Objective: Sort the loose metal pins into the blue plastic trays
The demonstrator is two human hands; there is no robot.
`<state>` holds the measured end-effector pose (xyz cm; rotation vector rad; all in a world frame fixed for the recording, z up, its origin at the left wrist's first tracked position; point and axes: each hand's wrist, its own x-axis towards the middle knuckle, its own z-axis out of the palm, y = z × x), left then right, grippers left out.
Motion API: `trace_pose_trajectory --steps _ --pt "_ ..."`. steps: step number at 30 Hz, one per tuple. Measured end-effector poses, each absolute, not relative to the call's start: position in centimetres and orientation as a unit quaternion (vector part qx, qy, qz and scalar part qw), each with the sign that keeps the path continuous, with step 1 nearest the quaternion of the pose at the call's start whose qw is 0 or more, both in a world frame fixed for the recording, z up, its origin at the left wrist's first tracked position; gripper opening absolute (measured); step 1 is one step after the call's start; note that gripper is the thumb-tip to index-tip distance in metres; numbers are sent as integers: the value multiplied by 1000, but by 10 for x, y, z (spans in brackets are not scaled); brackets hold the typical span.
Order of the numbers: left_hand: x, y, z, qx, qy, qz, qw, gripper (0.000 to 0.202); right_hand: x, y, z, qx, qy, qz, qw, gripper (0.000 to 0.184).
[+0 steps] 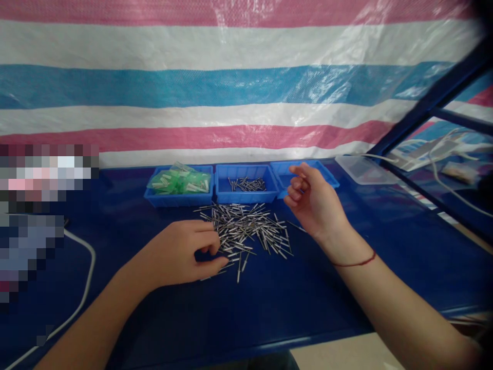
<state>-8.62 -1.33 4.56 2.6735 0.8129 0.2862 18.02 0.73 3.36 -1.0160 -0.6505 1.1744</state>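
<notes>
Pin heap: there they lay, slim metal pins [265,234] crisscrossed on the blue table [215,318], just before the bins!
Feel: light, stiff and hardly fragile by the look, probably slippery; a stray's shank at the near edge seemed the cleanest hold.
Left hand [188,252]: right at the heap's left edge, thumb apart from bent fingers, nothing visible in the gap.
Right hand [314,198]: raised, loosely curled, masking part of the right bin [327,177]; whether it gripped anything, impossible to tell.
Obstacles: the middle bin's [246,197] wall fenced off more pins; green packets [169,181] crowded the left bin [181,200].
</notes>
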Motion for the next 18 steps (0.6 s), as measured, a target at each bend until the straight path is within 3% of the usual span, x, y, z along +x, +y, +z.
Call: trace_pose_trajectory --steps 4,9,15,18 --pt "-88 -22 53 934 297 -2 199 19 166 1 36 -434 -281 584 626 16" --pt "-79 -29 43 933 290 -32 213 6 155 -4 32 -444 -318 593 592 14" --pt "-73 -29 35 930 313 -32 189 13 142 -41 46 -363 -526 471 608 21" --pt "-72 -30 34 928 323 -22 187 11 133 -75 54 -303 -693 427 496 25"
